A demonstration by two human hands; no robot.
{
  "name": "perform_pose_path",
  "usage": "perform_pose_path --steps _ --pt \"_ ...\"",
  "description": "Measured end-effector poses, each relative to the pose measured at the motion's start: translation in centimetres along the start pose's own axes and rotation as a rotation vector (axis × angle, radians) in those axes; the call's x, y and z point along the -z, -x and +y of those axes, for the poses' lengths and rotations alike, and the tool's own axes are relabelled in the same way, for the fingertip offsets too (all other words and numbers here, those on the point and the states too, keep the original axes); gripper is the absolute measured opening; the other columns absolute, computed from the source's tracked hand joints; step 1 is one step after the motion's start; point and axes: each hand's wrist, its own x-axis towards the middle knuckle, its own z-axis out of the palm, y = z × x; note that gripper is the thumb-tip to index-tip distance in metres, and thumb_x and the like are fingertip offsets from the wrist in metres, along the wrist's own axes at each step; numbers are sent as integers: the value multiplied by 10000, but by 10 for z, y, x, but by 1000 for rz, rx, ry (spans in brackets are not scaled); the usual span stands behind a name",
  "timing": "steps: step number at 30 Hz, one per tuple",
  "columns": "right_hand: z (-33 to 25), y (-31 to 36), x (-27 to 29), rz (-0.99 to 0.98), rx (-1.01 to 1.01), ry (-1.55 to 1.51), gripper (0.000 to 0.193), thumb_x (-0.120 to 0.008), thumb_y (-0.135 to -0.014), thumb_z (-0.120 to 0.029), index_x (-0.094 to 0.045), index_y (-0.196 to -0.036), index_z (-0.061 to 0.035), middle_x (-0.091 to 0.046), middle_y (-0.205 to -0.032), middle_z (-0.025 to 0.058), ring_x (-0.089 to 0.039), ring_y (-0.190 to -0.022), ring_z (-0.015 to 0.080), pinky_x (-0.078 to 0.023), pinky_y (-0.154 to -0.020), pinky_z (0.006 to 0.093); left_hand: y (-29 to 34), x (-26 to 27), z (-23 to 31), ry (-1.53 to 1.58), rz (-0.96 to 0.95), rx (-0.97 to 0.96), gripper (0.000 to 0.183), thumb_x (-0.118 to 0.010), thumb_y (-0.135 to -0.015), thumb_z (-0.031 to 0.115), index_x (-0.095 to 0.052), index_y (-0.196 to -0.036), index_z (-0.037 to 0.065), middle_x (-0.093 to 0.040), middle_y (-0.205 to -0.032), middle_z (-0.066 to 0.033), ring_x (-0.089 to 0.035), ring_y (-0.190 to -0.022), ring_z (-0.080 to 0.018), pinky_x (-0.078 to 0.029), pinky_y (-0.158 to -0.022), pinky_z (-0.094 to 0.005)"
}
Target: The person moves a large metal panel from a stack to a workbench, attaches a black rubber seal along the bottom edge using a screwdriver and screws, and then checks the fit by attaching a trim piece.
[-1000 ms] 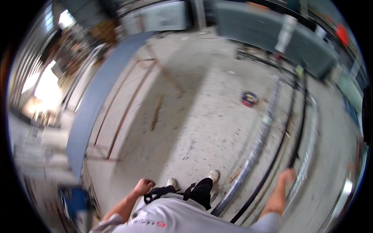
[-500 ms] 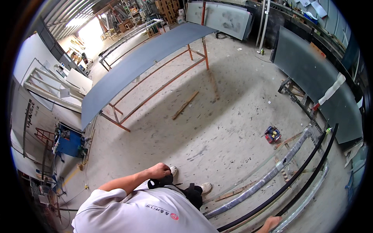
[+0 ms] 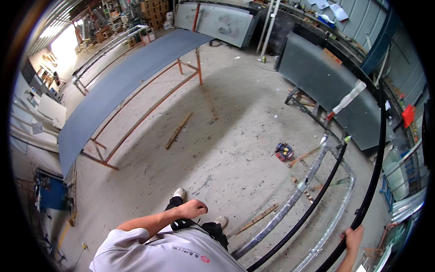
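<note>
My right hand (image 3: 353,236) is closed round a long black bar (image 3: 374,183), raised at the right and tilted, its far end in front of the wall. My left hand (image 3: 193,208) hangs in front of my body with its fingers curled in and nothing seen in them. Left of the raised bar, a second black bar (image 3: 312,198) lies between a plastic-wrapped frame rail (image 3: 290,204) and a clear-wrapped rail (image 3: 334,222). The lower end of the raised bar leaves the view at the bottom edge.
A large grey panel (image 3: 122,75) rests on an orange metal stand (image 3: 147,106). Dark panels (image 3: 317,68) lean at the right wall. A small red and blue tool bundle (image 3: 284,152) and a wooden strip (image 3: 178,130) lie on the floor. A blue box-like thing (image 3: 53,190) stands at left.
My right hand has lifted one black bar off the wrapped rails, up and to the right. My view has turned right. My left hand stays in front of my body.
</note>
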Motion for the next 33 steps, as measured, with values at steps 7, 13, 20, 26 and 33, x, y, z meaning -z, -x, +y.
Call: perform_pose_path --steps 7,13,20,26,33 --pt "-277 63 16 -139 119 -513 133 -529 -756 -12 -518 -886 11 -586 -624 147 -581 -473 228 -521 -476 352 -51 70 19 135 -178 -268 292 -549 -892 219 -689 -1031 4 -710 -941 -132 -638 -868 -214 -501 -823 -347" --pt "-545 107 -89 -373 255 -549 84 -575 -804 12 -523 -866 33 -603 -744 182 -694 -704 305 -625 -584 387 -45 203 -44 479 -51 -261 248 -541 -887 86 -687 -970 -96 -705 -923 -100 -648 -899 -165 -516 -876 -306" --pt "-730 141 -144 -415 385 -591 293 -552 -822 -5 -438 -1085 55 -568 -1081 371 -671 -909 482 -633 -687 502 -28 337 -95 851 78 -355 221 -486 -873 21 -667 -870 -108 -678 -824 -116 -632 -783 -167 -514 -760 -272" --pt "-846 149 -203 -314 647 -586 239 -587 -811 -6 -459 -984 100 -622 -986 316 -704 -832 406 -634 -635 463 -22 410 -128 1035 211 -369 216 -472 -864 7 -646 -846 -120 -671 -841 -145 -630 -750 -183 -522 -735 -286" --pt "-891 79 -271 -229 919 -590 283 -576 -823 -1 -432 -1063 43 -636 -927 221 -710 -809 315 -625 -630 371 -34 450 -130 1123 293 -378 174 -514 -868 23 -644 -831 -86 -666 -826 -138 -641 -730 -206 -525 -702 -302"
